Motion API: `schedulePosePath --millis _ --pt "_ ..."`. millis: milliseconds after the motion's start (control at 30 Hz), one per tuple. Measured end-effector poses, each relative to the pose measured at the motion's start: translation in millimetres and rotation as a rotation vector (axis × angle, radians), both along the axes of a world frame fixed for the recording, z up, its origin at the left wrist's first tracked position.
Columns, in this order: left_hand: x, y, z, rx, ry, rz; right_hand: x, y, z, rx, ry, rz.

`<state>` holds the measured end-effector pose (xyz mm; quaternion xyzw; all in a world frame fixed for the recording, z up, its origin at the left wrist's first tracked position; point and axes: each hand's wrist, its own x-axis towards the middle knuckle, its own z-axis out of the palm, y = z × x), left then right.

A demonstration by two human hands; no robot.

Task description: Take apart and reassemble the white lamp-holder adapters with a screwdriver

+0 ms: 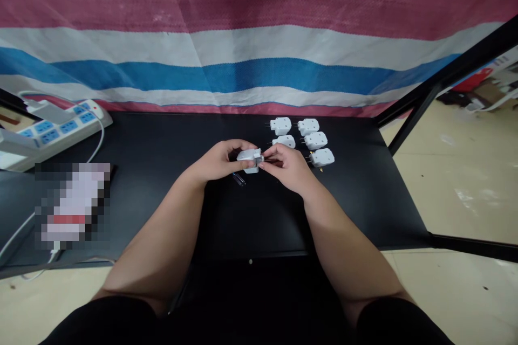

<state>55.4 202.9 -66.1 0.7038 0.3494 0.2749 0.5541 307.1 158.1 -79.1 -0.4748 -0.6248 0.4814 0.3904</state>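
Note:
Above the middle of the black table, my left hand (220,161) is closed around a white plug (248,155), thumb in front and fingers behind. My right hand (288,166) is closed too, thumb and forefinger pinching at the plug's right end. Its fingers hide what they grip there. Just below the plug lies a small dark, shiny piece (239,179) with a bit of blue. Beyond my right hand, several similar white plugs (315,140) lie in two columns, their metal prongs pointing left. Small brass-coloured bits (321,169) lie by the nearest one.
On the left stand a white power strip (68,132) with blue sockets, a plugged-in charger (50,110) and a white cable (99,143). A blurred-out phone-like object (76,202) lies in front. Striped sheeting (226,73) hangs behind the black table (356,205); a black metal frame (441,81) rises at right.

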Motion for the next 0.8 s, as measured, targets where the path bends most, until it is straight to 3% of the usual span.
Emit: schedulePosePath --millis 333,800 --pt "0.6 1.0 2.4 -0.078 -0.079 0.013 1.0 -0.4 2.9 0.003 0.06 0.021" --pt "6.7 -0.8 -1.7 -0.29 -0.324 0.18 -0.8 -0.2 4.6 0.018 0.197 0.054"
